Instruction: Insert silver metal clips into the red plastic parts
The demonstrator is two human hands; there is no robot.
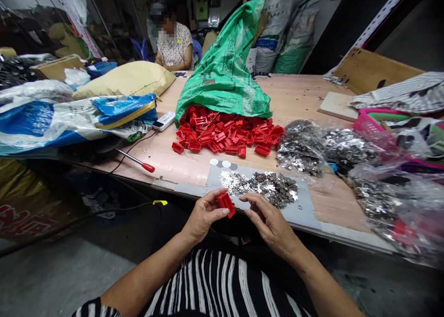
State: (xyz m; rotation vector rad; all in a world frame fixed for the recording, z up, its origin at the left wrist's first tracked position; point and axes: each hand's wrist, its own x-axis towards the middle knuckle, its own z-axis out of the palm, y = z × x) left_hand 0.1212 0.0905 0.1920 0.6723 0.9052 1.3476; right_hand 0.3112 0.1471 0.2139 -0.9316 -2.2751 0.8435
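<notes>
Between thumb and fingers, my left hand (pixel 201 217) grips a small red plastic housing (pixel 225 202), a hollow open-topped box shape, held just off the table's front edge. My right hand (pixel 270 222) hovers close to its right side, thumb and forefinger apart, with nothing visible between them. Just beyond both hands, a pile of small shiny metal pieces (pixel 274 187) lies on a grey sheet (pixel 305 210). Farther back, a heap of similar red plastic housings (pixel 229 134) spills from the mouth of a green woven sack (pixel 225 76).
Clear bags of metal pieces (pixel 301 146) and a pink basket (pixel 364 123) stand on the right. A red-tipped metal lever (pixel 138 162) juts out at left, near a white device (pixel 164 121) and a beige sack (pixel 126 79). Another person (pixel 175 44) sits across the table.
</notes>
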